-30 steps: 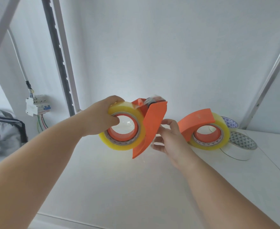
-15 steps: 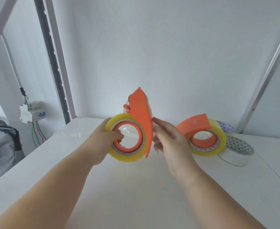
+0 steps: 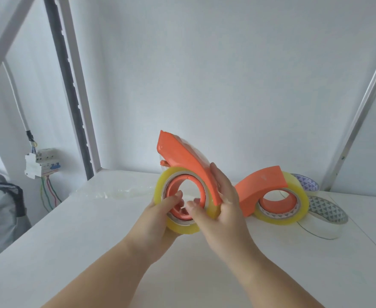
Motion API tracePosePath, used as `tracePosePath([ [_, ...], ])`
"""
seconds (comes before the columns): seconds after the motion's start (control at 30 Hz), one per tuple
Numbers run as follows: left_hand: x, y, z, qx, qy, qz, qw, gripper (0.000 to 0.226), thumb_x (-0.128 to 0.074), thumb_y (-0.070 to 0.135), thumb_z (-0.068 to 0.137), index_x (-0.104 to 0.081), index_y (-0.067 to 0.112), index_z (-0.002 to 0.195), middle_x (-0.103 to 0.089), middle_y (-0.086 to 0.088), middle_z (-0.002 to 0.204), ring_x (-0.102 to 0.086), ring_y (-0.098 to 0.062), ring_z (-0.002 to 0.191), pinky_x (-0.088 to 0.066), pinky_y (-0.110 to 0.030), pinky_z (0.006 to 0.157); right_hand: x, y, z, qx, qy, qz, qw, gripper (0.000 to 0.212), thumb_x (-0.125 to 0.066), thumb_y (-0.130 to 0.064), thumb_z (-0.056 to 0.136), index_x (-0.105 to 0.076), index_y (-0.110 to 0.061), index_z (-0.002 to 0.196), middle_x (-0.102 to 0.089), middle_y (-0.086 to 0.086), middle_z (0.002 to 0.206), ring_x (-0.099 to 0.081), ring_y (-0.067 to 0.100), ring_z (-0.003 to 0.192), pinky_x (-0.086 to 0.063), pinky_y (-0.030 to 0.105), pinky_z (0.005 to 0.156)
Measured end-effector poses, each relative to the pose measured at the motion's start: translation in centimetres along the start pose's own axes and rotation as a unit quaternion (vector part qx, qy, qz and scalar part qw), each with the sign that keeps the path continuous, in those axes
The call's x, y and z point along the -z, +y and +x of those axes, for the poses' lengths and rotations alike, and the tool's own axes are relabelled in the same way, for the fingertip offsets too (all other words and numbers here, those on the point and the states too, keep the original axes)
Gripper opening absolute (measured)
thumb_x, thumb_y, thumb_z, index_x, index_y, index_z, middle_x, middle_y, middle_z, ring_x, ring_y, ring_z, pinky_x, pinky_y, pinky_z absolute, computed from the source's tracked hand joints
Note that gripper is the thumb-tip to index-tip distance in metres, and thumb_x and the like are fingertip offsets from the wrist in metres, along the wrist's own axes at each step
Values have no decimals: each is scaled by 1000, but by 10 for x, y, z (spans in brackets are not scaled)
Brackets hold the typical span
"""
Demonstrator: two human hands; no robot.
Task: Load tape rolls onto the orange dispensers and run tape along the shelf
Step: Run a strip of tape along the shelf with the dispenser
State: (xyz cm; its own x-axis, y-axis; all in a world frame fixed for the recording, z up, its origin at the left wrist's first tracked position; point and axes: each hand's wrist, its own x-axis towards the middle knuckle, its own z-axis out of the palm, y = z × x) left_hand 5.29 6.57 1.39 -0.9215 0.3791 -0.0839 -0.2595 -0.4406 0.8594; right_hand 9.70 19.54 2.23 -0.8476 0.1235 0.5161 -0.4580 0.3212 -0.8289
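— Where's the dispenser she's working on?

— Held up just above the white shelf board (image 3: 93,252), between both hands. It's the orange plastic tape dispenser with a roll of yellowish clear tape on it (image 3: 183,185), hub hole facing her, the orange blade arm running up and away to the left.

— And the hands?

— The left hand (image 3: 158,218) cups the roll from below, fingers curled over its rim with the thumb into the hub. The right hand (image 3: 221,207) wraps the right side, palm on the orange arm, thumb hooked into the hub too.

— So which way to the shelf?

— Straight down; I'd guess the blade end has to tip forward first. The second loaded orange dispenser (image 3: 273,196) stands just right, beside patterned-core tape rolls (image 3: 324,210).
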Motion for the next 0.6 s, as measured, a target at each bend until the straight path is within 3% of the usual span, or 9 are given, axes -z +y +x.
tracePosePath([
  [0.07,7,-2,1,-20,-4,110,994,46,-63,30,81,-58,10,122,-63,-12,111,-62,-25,106,-46,-48,100,0,4,0,14,26,-29,999,69,-66,-24,78,-32,-60,126,-44,-19,127,-43,-12,119,-39,13,98],
  [0.17,13,7,-3,-48,-27,306,951,49,-65,45,74,-61,23,119,-69,2,116,-61,-13,113,-40,-35,104,7,7,3,30,44,-62,997,69,-66,-9,81,-38,-54,125,-45,-15,122,-45,-16,113,-34,0,90],
  [0.23,22,17,-5,-17,-19,340,940,65,-75,43,64,-58,26,125,-59,7,128,-51,-12,123,-35,-33,105,12,7,4,51,43,-104,992,70,-69,-5,78,-43,-52,122,-47,-13,119,-48,-10,111,-37,5,92],
  [0.3,35,30,-8,17,65,378,924,76,-80,29,60,-51,28,131,-49,5,132,-43,-10,125,-33,-27,96,15,7,7,50,49,-124,990,66,-72,-5,75,-44,-47,117,-51,-10,118,-51,0,112,-43,17,95],
  [0.37,50,44,-13,-6,138,402,905,57,-76,15,69,-57,27,121,-51,-1,131,-48,-14,117,-36,-25,87,18,7,11,37,54,-135,989,63,-73,-6,72,-40,-40,114,-53,-9,116,-53,7,110,-46,24,92],
  [0.43,59,59,-20,-100,234,431,866,33,-64,8,82,-59,28,107,-57,-2,123,-53,-16,107,-40,-26,75,20,3,14,41,34,-160,986,62,-74,-6,70,-40,-41,108,-52,-12,113,-52,2,107,-42,13,89],
  [0.5,55,72,-30,-210,291,453,816,23,-58,11,86,-58,30,98,-62,6,106,-57,-13,98,-41,-26,73,19,-4,14,43,-7,-178,983,60,-72,-8,70,-40,-47,101,-51,-17,112,-47,-9,107,-35,1,84],
  [0.6,22,77,-55,-331,203,470,793,9,-60,29,85,-56,36,90,-63,20,91,-59,5,86,-43,-17,75,10,-11,15,36,-82,-208,974,55,-68,-10,70,-41,-48,100,-47,-23,112,-40,-20,105,-31,-3,81],
])
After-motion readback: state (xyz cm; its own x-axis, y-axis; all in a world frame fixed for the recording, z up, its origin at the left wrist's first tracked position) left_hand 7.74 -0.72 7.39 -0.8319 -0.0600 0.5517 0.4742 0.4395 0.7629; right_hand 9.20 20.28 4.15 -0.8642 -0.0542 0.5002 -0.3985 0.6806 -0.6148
